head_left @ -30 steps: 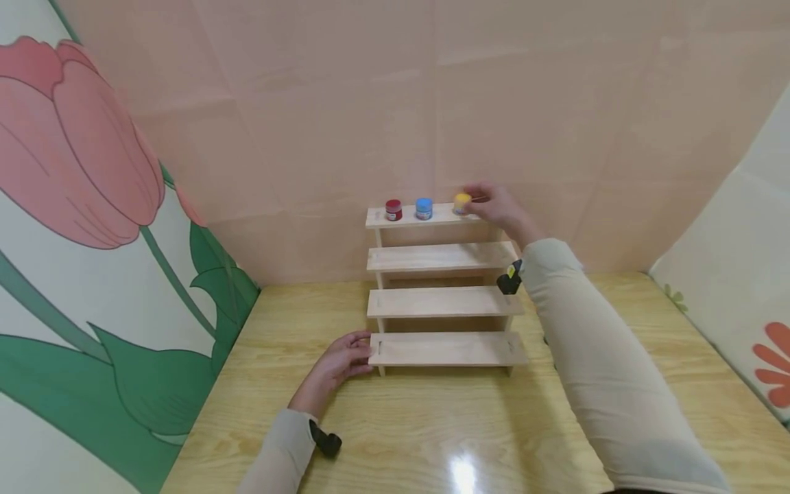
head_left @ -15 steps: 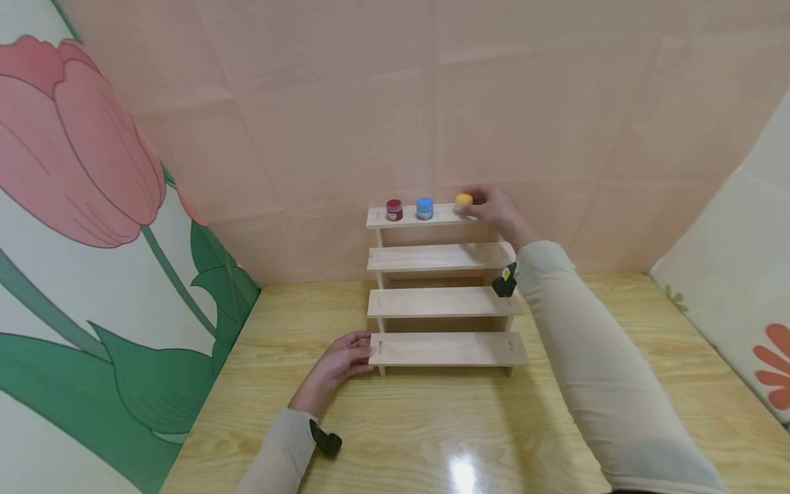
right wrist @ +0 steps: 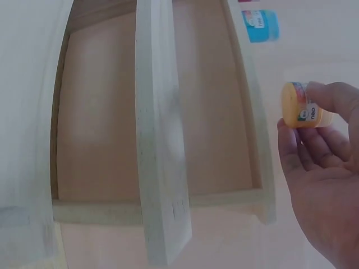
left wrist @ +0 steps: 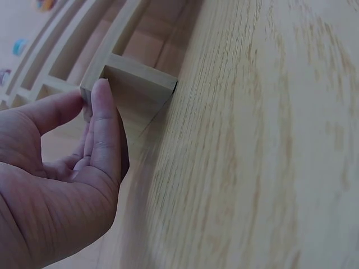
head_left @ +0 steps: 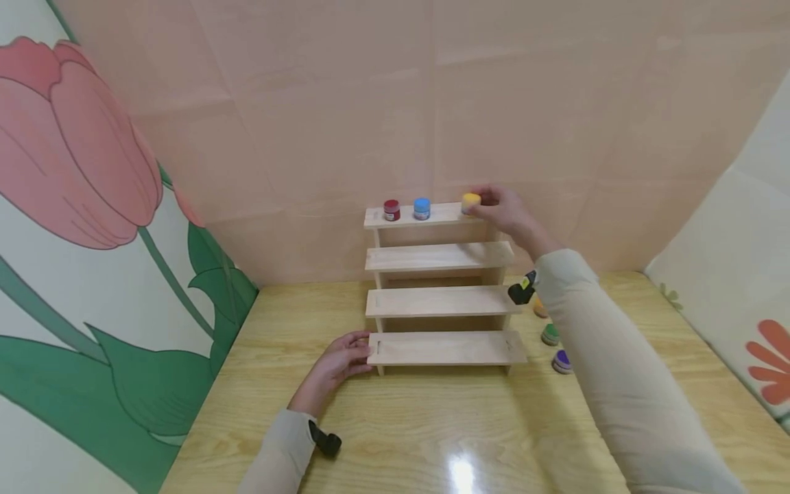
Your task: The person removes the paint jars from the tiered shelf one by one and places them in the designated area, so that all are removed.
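My right hand (head_left: 505,211) pinches a small yellow paint jar (head_left: 471,203) at the right part of the top board of a four-step wooden rack. In the right wrist view a gap shows between this jar (right wrist: 305,105) and the board's edge. A blue jar (head_left: 422,208) and a dark red jar (head_left: 391,210) stand upright farther left on that top board (head_left: 443,216). My left hand (head_left: 341,358) pinches the left end of the lowest board (head_left: 447,348) between thumb and fingers. In the left wrist view the fingertips (left wrist: 101,92) press on that board's end.
On the table (head_left: 296,309), right of the rack, stand a purple jar (head_left: 562,361), a green jar (head_left: 551,334) and an orange jar (head_left: 540,307), partly behind my right sleeve. A pink cloth backdrop (head_left: 321,137) rises close behind the rack.
The yellow jar has moved a little to the right with my right hand. My right forearm has shifted right, and the jars on the table show. The left hand stays put.
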A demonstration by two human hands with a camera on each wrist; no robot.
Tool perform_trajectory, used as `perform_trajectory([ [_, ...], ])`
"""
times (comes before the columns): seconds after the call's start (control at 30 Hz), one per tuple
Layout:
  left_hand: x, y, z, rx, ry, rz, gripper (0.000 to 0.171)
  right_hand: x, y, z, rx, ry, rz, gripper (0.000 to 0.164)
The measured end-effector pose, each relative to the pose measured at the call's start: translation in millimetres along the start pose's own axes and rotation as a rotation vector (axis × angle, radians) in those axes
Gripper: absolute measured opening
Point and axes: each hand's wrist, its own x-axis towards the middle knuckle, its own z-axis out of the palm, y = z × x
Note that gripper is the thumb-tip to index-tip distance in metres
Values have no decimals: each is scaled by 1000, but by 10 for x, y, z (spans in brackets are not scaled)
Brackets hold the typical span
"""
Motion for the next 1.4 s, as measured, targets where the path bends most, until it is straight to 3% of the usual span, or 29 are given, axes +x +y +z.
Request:
perform_trajectory([
  [0.43,19,13,-23,-19,1,-3,55,-399,19,-204,-31,-22,-116,47],
  [0.9,4,20,-13,-23,0,-13,54,-822,141,-418,-82,-43,-144,47],
  [1.4,51,4,-32,-22,-2,-12,53,-1220,599,-708,-158,-58,-48,55],
])
